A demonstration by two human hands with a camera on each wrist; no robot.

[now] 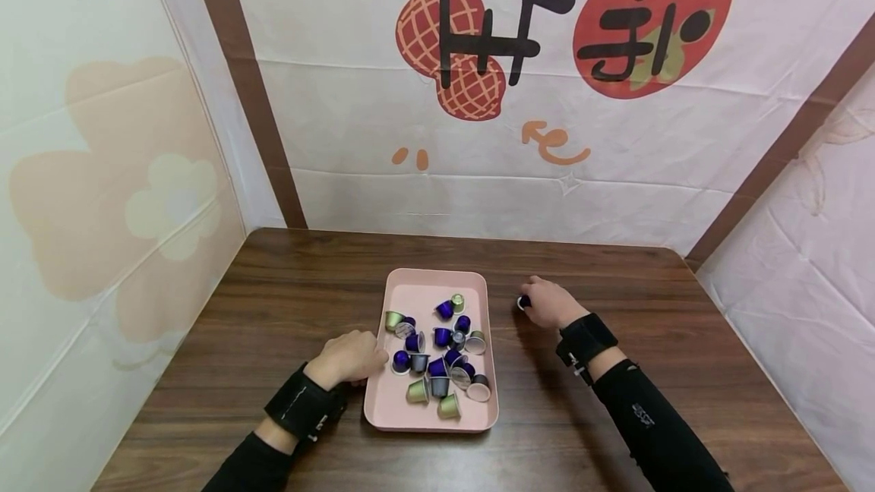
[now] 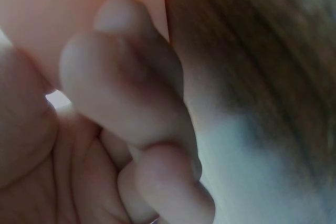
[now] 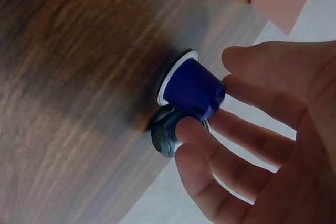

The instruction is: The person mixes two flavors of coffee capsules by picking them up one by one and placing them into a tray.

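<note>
In the head view a pink tray [image 1: 437, 276] holds several coffee capsules: blue, green and grey, some upright, some on their sides. My left hand [image 1: 350, 357] grips the tray's left rim, its fingers curled in the left wrist view. To the tray's right, my right hand [image 1: 547, 302] is low over the table, fingers bent loosely around two capsules. The right wrist view shows a blue coffee capsule [image 3: 191, 87], rim against the wood, beside a dark grey-green capsule [image 3: 164, 132]. Fingertips overlap the dark one; contact is unclear. A gap shows between thumb and blue capsule.
Beneath the tray is a dark brown wooden table [image 1: 294, 279], its far edge close to a white printed cloth [image 1: 342, 112]. More cloth hangs at both sides. A corner of the tray shows near the right hand in the right wrist view.
</note>
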